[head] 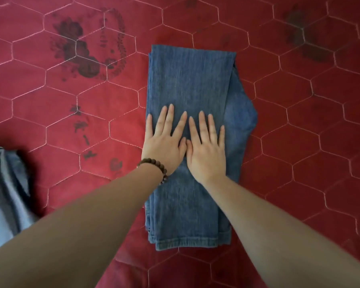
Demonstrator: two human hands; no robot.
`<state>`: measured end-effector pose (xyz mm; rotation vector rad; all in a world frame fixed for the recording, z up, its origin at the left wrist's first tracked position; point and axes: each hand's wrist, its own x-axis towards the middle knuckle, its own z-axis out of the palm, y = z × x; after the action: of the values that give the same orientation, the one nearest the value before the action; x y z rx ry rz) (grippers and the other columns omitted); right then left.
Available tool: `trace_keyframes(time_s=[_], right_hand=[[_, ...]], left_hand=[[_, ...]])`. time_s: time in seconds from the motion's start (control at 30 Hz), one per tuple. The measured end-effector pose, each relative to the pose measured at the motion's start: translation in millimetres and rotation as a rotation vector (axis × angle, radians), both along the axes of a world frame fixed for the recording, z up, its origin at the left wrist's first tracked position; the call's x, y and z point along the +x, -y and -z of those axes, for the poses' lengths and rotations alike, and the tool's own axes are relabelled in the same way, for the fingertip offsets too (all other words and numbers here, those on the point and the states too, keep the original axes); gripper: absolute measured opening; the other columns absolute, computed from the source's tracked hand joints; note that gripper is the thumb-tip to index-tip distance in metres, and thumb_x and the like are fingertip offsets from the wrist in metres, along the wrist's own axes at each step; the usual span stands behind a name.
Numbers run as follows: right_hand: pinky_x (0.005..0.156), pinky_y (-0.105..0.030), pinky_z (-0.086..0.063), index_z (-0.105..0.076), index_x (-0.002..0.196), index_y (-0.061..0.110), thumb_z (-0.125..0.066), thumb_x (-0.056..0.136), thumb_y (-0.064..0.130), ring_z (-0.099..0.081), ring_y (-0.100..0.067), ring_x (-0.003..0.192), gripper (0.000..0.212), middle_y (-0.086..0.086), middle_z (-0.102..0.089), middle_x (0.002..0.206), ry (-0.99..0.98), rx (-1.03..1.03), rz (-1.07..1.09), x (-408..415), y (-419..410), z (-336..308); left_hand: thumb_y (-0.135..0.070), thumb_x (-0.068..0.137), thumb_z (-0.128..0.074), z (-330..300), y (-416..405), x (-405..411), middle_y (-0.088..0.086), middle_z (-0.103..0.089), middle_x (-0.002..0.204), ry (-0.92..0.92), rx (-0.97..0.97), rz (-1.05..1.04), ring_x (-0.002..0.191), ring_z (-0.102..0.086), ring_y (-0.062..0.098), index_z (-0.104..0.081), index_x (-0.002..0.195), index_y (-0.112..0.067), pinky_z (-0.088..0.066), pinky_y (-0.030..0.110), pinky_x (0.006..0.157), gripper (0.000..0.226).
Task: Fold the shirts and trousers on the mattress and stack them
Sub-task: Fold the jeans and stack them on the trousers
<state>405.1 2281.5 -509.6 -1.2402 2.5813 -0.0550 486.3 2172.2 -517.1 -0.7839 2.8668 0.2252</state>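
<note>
So, status as far as can be told from the one head view:

Jeans: a pair of blue jeans (190, 125) is laid lengthwise in the middle of the mattress (299, 121), already folded over on itself, w/ the hems stacked at the near end. A bit of the seat part is left poking out on the right side, so the fold isn't fully squared up.

Left hand: the left hand (164, 140) is laid flat on the denim, fingers straight and spread, nothing gripped. A bead bracelet (154, 166) is worn on that wrist.

Right hand: the right hand (206, 148) is pressed flat just beside the left, thumbs touching, fingers straight, nothing held either.

Step in hand: prob the smoothing/pressing of the fold; judged, not seen.

Done so far: one pair of trousers folded at least once, it seems.

Left to do: prob one more fold across the middle, then stacking. No finished stack is shown anywhere in view. No shirt can be made out for sure.

Other cloth: a grey-blue garment (4, 194) is bunched at the left edge, well apart from the jeans, mostly cut off by the frame; what kind it is can't be told. Looks unfolded.

Surface: red quilted cover w/ pale hexagon stitching and dark floral prints at far left and far right.

Room: nothing beyond the mattress is shown.
</note>
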Motion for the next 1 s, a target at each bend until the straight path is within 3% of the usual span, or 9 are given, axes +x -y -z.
trace_keyframes(time_s=[0.23, 0.5, 0.67, 0.77, 0.9, 1.0], right_hand=[[0.119, -0.054, -0.011, -0.024, 0.152, 0.018, -0.026, 0.102, 0.036, -0.006, -0.025, 0.149, 0.053, -0.01, -0.014, 0.16, -0.016, -0.009, -0.013, 56.9, -51.5, 5.1], [0.12, -0.05, -0.011, -0.016, 0.153, 0.02, -0.018, 0.101, 0.039, -0.002, -0.025, 0.149, 0.056, -0.011, -0.007, 0.161, 0.044, 0.098, -0.019, 100.4, -87.6, -11.0], [0.12, -0.049, -0.009, -0.013, 0.153, 0.021, -0.022, 0.101, 0.041, 0.004, -0.024, 0.149, 0.057, -0.011, -0.001, 0.161, 0.118, 0.132, -0.046, 108.0, -98.7, -24.1], [0.121, -0.045, -0.005, -0.016, 0.153, 0.02, -0.034, 0.101, 0.038, 0.007, -0.023, 0.148, 0.058, -0.012, 0.003, 0.161, 0.211, 0.033, -0.022, 100.7, -98.7, -33.4], [0.113, -0.027, -0.019, -0.021, 0.152, 0.016, -0.048, 0.099, 0.028, -0.011, -0.021, 0.148, 0.061, -0.007, -0.001, 0.162, 0.32, -0.216, 0.259, 74.3, -89.3, -46.3], [0.11, -0.019, -0.022, -0.026, 0.151, 0.013, -0.051, 0.098, 0.022, -0.028, -0.018, 0.141, 0.059, -0.007, -0.022, 0.156, 0.408, -0.328, 0.395, 44.1, -68.6, -48.9]], left_hand=[[-0.041, 0.096, -0.015, -2.9, -49.3, 54.2, 0.016, 0.002, 0.16, -0.002, 0.022, 0.039, 0.148, 0.006, 0.03, -0.005, 0.152, -0.018, 0.0, 0.052, 0.119, 0.061], [-0.036, 0.099, -0.013, -18.8, -98.3, 110.4, 0.016, -0.002, 0.16, 0.048, 0.134, 0.039, 0.148, 0.005, 0.029, -0.014, 0.152, -0.013, -0.007, 0.048, 0.12, 0.058], [-0.038, 0.099, -0.014, -29.8, -112.0, 130.1, 0.015, 0.015, 0.158, 0.099, 0.209, 0.041, 0.146, 0.018, 0.028, -0.007, 0.153, -0.016, 0.001, 0.045, 0.12, 0.059], [-0.036, 0.1, -0.026, -38.8, -113.8, 132.9, 0.016, 0.018, 0.157, 0.054, 0.31, -0.026, 0.145, 0.02, 0.027, -0.005, 0.153, -0.015, 0.002, 0.042, 0.121, 0.06], [-0.022, 0.097, -0.046, -53.8, -90.3, 110.2, 0.016, -0.007, 0.159, -0.211, 0.533, -0.362, 0.147, -0.006, 0.027, -0.015, 0.151, -0.004, -0.012, 0.035, 0.12, 0.064], [-0.018, 0.097, -0.047, -56.7, -55.8, 82.3, 0.012, -0.032, 0.149, -0.305, 0.546, -0.528, 0.138, -0.024, 0.025, -0.025, 0.147, -0.002, -0.023, 0.032, 0.114, 0.057]])
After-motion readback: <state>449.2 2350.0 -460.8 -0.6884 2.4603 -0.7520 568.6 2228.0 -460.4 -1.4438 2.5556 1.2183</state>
